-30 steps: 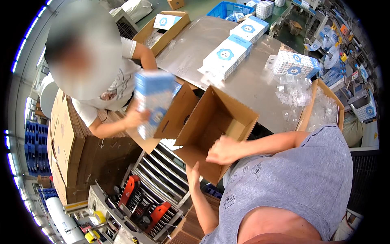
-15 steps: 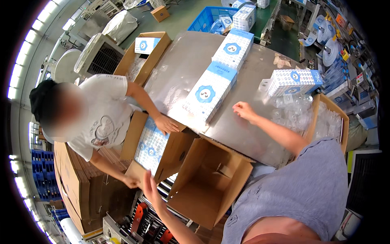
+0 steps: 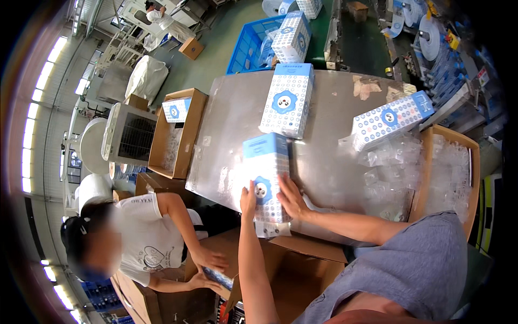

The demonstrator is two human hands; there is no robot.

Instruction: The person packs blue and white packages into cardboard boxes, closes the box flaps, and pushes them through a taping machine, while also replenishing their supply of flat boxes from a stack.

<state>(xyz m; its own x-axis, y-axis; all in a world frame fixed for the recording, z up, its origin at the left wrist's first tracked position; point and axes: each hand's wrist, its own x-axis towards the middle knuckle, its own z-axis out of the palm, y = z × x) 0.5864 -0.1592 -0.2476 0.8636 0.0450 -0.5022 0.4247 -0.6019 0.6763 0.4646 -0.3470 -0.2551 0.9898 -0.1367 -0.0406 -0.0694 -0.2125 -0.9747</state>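
A blue-and-white patterned pack (image 3: 267, 154) with a round blue emblem lies on the near part of the metal table (image 3: 221, 129). My left hand (image 3: 249, 200) grips its left side. Against its right side rests my right hand (image 3: 292, 198), fingers stretched along it, so the pack is held between both hands. Its near end reaches the table edge, above an open cardboard box (image 3: 302, 270). Beyond it lies a second patterned pack (image 3: 287, 102), apart from the held one. My left forearm covers part of the box area.
At lower left a co-worker (image 3: 156, 237) has both hands on another carton (image 3: 216, 251). On the right are a tilted pack (image 3: 388, 120), clear plastic pieces (image 3: 386, 173) and a long carton (image 3: 423, 178). A blue crate (image 3: 245, 46) stands beyond the table.
Both my hands have come together onto the near pack, which has separated from the farther one and moved toward me. The co-worker's hands have closed in on the carton's flaps.
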